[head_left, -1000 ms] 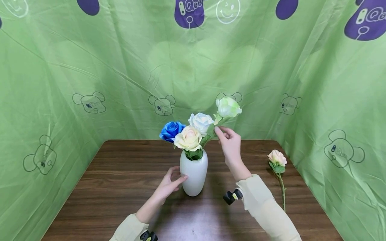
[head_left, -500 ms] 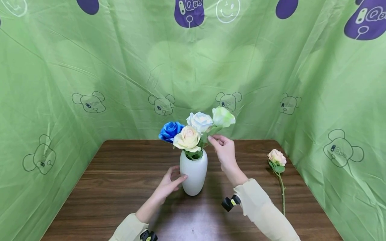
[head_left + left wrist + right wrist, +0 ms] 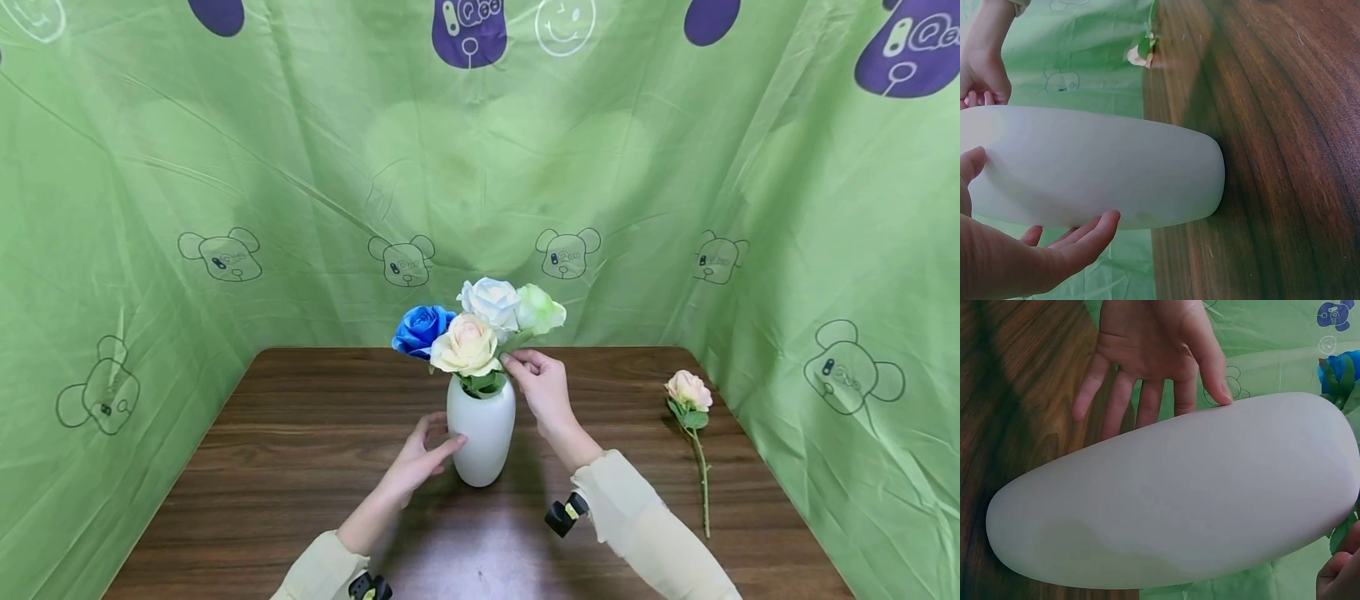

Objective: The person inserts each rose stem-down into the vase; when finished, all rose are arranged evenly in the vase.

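A white vase (image 3: 482, 442) stands upright on the table, holding a blue rose (image 3: 422, 332), a cream rose (image 3: 465, 344) and a pale bluish-white rose (image 3: 489, 302). My left hand (image 3: 416, 458) rests against the vase's left side; in the right wrist view its fingers (image 3: 1119, 403) are spread and straight, with the thumb touching the wall. Close to the vase's mouth, my right hand (image 3: 546, 390) pinches the stem of a pale green flower (image 3: 542, 310) between thumb and fingertips. That bloom leans right beside the white rose, and its lower stem is hidden.
On the right of the dark wooden table (image 3: 300, 433) lies a peach rose (image 3: 690, 392) with a long stem. Green printed cloth (image 3: 315, 167) hangs around the back and both sides.
My right hand has moved down and left with the pale green flower, bringing its bloom down beside the white rose. The left hand has stayed at the vase.
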`<action>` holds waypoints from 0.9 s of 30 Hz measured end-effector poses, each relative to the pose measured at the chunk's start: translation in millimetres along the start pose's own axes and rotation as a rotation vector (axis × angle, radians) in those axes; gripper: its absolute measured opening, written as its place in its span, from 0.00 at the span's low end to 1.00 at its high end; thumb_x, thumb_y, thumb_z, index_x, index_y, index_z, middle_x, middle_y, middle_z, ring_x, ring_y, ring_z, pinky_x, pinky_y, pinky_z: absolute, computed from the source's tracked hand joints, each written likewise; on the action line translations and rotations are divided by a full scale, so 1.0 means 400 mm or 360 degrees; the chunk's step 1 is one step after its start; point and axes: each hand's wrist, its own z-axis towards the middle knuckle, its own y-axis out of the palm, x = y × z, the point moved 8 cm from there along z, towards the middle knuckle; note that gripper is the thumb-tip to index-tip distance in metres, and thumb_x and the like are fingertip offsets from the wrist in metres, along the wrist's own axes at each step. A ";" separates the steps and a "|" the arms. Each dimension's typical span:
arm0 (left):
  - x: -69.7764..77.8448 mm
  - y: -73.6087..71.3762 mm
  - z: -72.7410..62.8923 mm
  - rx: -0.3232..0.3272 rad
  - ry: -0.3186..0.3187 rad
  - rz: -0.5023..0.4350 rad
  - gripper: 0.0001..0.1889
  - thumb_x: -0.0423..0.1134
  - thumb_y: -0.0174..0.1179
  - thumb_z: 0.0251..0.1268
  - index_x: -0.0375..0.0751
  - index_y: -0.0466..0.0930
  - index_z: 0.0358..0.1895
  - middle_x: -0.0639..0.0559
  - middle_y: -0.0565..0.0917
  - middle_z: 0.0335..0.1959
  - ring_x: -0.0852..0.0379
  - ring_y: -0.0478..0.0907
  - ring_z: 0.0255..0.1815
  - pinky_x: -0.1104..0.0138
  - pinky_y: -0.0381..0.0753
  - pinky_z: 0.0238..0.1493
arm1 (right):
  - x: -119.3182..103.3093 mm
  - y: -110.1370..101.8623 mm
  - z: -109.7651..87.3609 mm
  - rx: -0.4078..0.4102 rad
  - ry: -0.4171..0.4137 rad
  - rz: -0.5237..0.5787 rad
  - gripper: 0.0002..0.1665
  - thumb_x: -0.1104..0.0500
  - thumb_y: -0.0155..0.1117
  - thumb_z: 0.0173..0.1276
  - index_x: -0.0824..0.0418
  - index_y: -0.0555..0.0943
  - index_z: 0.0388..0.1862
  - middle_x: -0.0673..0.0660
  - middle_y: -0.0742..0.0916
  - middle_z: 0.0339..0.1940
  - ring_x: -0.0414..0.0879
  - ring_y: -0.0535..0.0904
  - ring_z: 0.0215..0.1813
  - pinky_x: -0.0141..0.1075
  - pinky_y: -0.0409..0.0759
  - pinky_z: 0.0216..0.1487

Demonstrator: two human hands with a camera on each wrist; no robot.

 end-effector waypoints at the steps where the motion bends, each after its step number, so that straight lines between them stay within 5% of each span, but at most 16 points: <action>1: 0.001 -0.001 0.000 0.0000 0.0000 0.0001 0.34 0.50 0.60 0.54 0.39 0.57 0.60 0.35 0.64 0.58 0.45 0.68 0.51 0.54 0.72 0.40 | 0.001 0.001 0.000 -0.0005 0.0000 0.0004 0.10 0.63 0.64 0.56 0.71 0.79 0.32 0.47 0.68 0.08 0.36 0.61 0.14 0.28 0.59 0.17; 15: -0.004 -0.002 -0.001 0.0019 0.0009 -0.0008 0.33 0.49 0.60 0.54 0.40 0.58 0.60 0.35 0.64 0.57 0.44 0.68 0.51 0.54 0.72 0.39 | 0.018 -0.022 -0.006 -0.0071 0.0094 0.0035 0.15 0.61 0.65 0.56 0.71 0.78 0.38 0.48 0.69 0.10 0.37 0.61 0.13 0.28 0.59 0.17; 21: -0.004 -0.002 0.002 0.0019 0.0021 -0.0002 0.33 0.50 0.60 0.54 0.40 0.59 0.60 0.35 0.65 0.57 0.44 0.68 0.51 0.55 0.73 0.38 | 0.033 -0.098 -0.004 -0.0060 0.0020 0.0007 0.16 0.60 0.65 0.56 0.71 0.79 0.39 0.48 0.69 0.09 0.36 0.59 0.12 0.27 0.56 0.15; 27: -0.003 -0.002 0.002 0.0015 0.0021 -0.0010 0.33 0.50 0.60 0.54 0.40 0.59 0.59 0.35 0.65 0.57 0.44 0.69 0.50 0.55 0.73 0.39 | 0.108 -0.199 0.002 -0.0018 0.0183 -0.0122 0.20 0.57 0.66 0.56 0.70 0.77 0.41 0.47 0.71 0.11 0.36 0.63 0.14 0.26 0.58 0.15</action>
